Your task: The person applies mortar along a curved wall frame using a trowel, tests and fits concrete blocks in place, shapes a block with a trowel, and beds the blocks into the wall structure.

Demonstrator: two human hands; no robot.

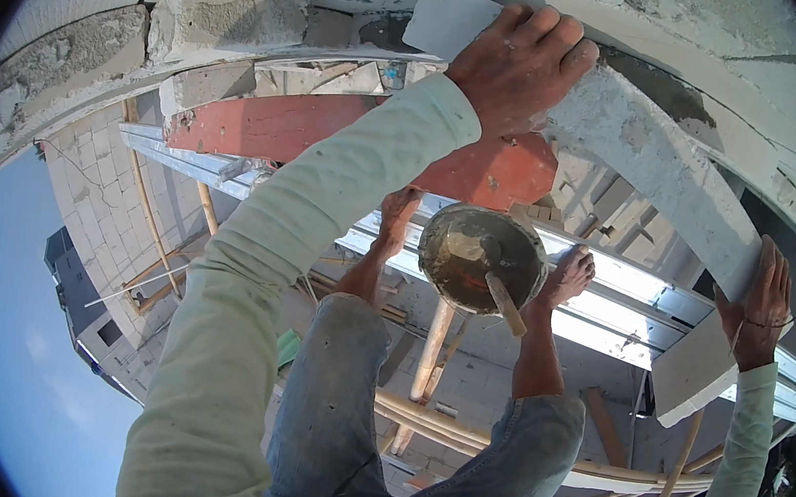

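Pale block wall (227,23) arcs across top, rough faces, grey mortar smears, dark joints. Silvery metal planks (604,337) run crosswise below, smooth, glaring in sun; bare feet (567,276) beside them. Red board (274,126), flat, scuffed, chipped paint, passes behind the left forearm. Long block (664,151), whitish, porous, straight-edged, slants from upper middle down to the right, between the two hands. Left hand (526,72) bent over its upper end, fingertips hidden, cannot tell if it grips. Right hand (760,304) grasping the lower end, thumb one side, fingers the other. Round bucket (439,278) between the feet, mortar-crusted, wet grey mix inside. Second block (695,371), pale, squared, just below right hand. White chunk (448,24) just left of left hand. Smallest: wooden tool handle (506,305), worn, leaning over bucket rim
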